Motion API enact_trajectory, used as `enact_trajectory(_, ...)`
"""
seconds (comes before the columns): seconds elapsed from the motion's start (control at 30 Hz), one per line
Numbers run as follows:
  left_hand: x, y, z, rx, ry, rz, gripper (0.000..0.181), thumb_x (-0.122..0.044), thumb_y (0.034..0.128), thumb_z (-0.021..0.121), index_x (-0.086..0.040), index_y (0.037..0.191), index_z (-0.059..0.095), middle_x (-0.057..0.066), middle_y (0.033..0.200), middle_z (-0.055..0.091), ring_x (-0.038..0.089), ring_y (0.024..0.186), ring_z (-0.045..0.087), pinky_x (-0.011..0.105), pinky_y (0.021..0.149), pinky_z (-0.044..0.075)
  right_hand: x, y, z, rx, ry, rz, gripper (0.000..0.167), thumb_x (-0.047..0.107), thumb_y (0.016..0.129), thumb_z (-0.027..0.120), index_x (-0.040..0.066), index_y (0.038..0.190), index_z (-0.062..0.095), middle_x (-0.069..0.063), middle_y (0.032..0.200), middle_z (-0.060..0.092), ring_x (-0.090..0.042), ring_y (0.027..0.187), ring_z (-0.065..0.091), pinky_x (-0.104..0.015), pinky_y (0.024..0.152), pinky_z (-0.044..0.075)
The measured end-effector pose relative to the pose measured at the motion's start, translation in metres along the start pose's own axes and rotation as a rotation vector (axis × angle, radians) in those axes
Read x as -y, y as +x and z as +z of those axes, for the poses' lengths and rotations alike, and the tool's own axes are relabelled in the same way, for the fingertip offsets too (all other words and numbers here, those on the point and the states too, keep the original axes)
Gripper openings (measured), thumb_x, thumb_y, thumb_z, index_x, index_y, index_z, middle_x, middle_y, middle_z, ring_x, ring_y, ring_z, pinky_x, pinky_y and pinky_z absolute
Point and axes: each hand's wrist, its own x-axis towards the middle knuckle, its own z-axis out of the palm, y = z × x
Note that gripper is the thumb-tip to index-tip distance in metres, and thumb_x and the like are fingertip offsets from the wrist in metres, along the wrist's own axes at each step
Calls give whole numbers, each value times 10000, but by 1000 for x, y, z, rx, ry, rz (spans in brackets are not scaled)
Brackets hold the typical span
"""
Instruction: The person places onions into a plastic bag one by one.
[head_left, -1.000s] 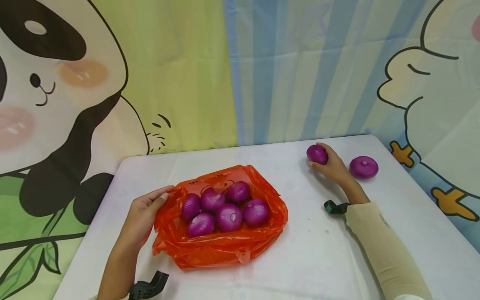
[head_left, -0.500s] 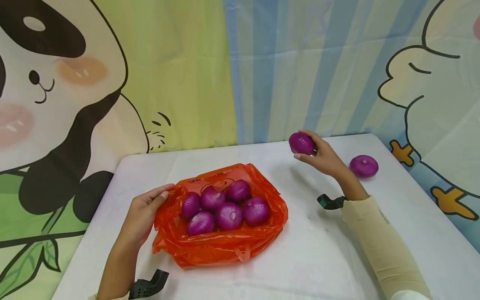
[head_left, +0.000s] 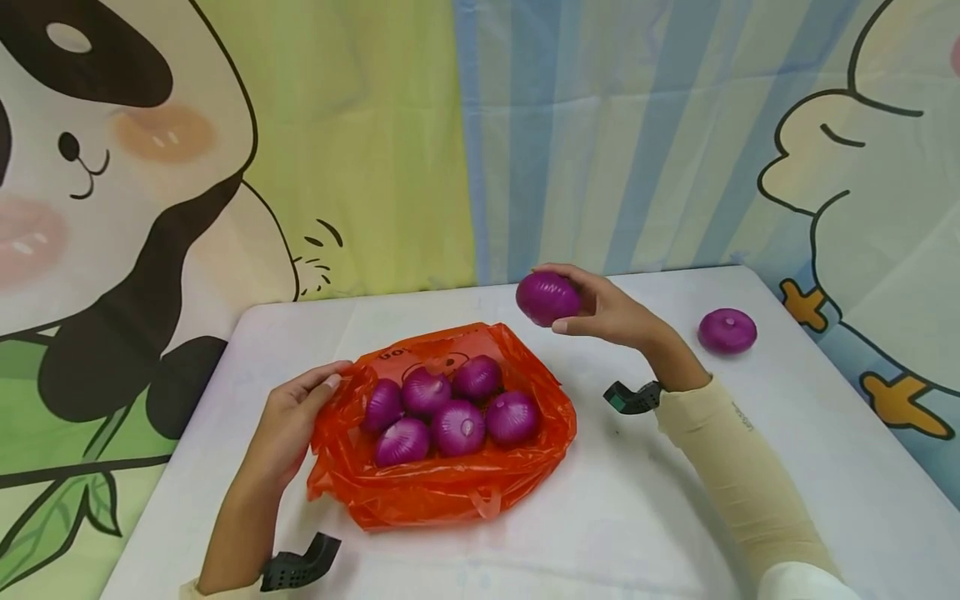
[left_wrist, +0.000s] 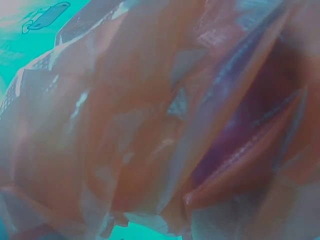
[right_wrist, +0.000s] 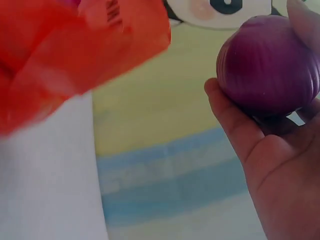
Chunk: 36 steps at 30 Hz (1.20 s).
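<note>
In the head view my right hand grips a purple onion between thumb and fingers, raised above the table's back part, right of the bag. The right wrist view shows that onion close up, held by thumb and fingers. An orange-red plastic bag lies with its mouth spread, and several purple onions sit inside. My left hand pinches the bag's left rim between thumb and fingers. Crumpled bag film fills most of the left wrist view, hiding the hand there.
Another purple onion rests alone on the white table, toward the right back. Behind the table hangs a printed cloth with a cartoon panda and stripes.
My right hand has lifted the onion off the table and carried it left toward the bag. The left hand keeps its hold on the bag's rim.
</note>
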Motion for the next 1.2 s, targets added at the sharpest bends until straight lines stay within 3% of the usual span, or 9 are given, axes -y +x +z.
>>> enact_trajectory(0.13, -1, -1, 0, 2, -8, -14, 470, -313, 1042, 457, -50, 1430, 469, 152, 1424, 467, 194, 1228, 522, 243, 896, 495, 3, 12, 18, 119, 66, -21, 740, 57, 844, 724, 102, 1483, 355, -173, 1386, 442, -370, 1173, 538, -473, 869, 535)
enact_trajectory(0.27, 1, -4, -1, -6, -2, -36, 462, -306, 1047, 444, -58, 1437, 463, 147, 1432, 461, 197, 1237, 515, 238, 893, 496, 0, 29, 38, 256, 68, -23, 713, 78, 866, 709, 109, 1484, 356, -136, 1375, 472, -323, 1170, 557, -455, 904, 521)
enact_trajectory(0.5, 4, -4, -2, -17, -10, -23, 458, -311, 1040, 464, -68, 1429, 472, 139, 1416, 477, 141, 1191, 545, 248, 888, 502, 5, 56, 72, 489, 71, -73, 649, 63, 877, 686, 73, 1456, 391, -97, 1341, 512, -286, 1184, 534, -448, 948, 495)
enact_trajectory(0.7, 2, -5, -2, -19, -13, -24, 447, -295, 1037, 476, -47, 1409, 488, 156, 1384, 500, 124, 1131, 590, 269, 874, 515, 5, 79, 106, 719, -25, -39, 621, 180, 884, 712, 132, 1438, 435, 5, 1326, 524, -202, 1179, 531, -388, 917, 518)
enact_trajectory(0.97, -2, -3, -1, -13, 3, 6, 440, -285, 1039, 476, -29, 1395, 499, 161, 1378, 510, 116, 1129, 589, 260, 878, 511, 3, 93, 136, 798, -48, 68, 685, 234, 849, 756, 201, 1451, 432, 45, 1371, 462, -148, 1204, 498, -345, 882, 533)
enact_trajectory(1.2, -2, -2, -3, -13, -2, 26, 438, -279, 1039, 477, -24, 1395, 499, 171, 1371, 510, 129, 1130, 587, 262, 877, 513, -1, 99, 136, 778, 31, -18, 675, 89, 885, 699, 30, 1463, 357, -177, 1458, 407, -256, 1339, 397, -324, 1009, 446)
